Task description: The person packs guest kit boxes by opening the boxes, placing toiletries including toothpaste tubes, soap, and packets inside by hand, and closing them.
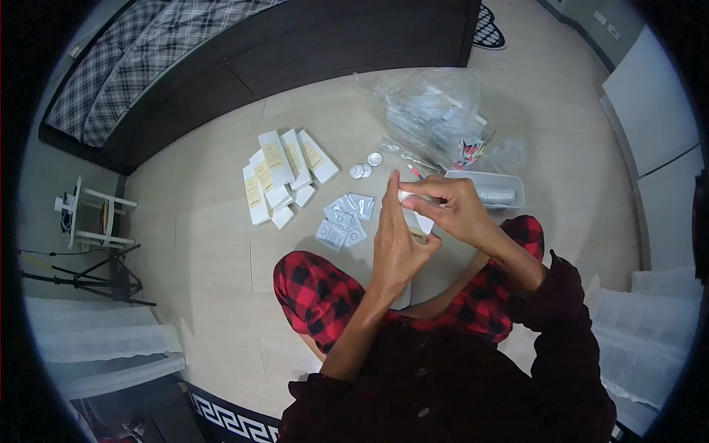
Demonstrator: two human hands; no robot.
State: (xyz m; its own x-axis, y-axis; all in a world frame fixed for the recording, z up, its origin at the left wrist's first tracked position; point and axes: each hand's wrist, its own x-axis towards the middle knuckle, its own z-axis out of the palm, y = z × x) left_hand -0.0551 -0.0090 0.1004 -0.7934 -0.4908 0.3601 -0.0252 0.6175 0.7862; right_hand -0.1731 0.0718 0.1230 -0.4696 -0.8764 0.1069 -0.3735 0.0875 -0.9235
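- Hands meet above the pale floor [214, 258] between my bent knees, the left upright and the right reaching in from the side.
- My right hand [459, 210] is narrowed to a pinch, thumb and fingers closed on a small white piece [405, 196] that sits right against the fingers of my other hand.
- My left hand [399, 240] keeps its fingers straight and together, thumb spread to the side; whether it grips anything I cannot tell from this angle.
- Between my two hands shows a white box [422, 223] with a gold-toned label near its lower end, partly hidden; I cannot tell whether it is held or lies below them, or whether the pinched piece belongs to it.
- Silvery packets [347, 220] overlap on the floor to the left of my hands, and farther left lies a loose pile of labelled white boxes [275, 161].
- Small silver discs [375, 159] rest beyond the packets, one just apart from the others.
- Past my right hand stands a white tray [521, 193] holding clear, stacked round pieces [496, 196], with a crumpled clear plastic bag [432, 92] behind it.
- Red-and-black checked trousers [317, 292] cover my legs; a dark bed frame [332, 44] spans the far side of the room.
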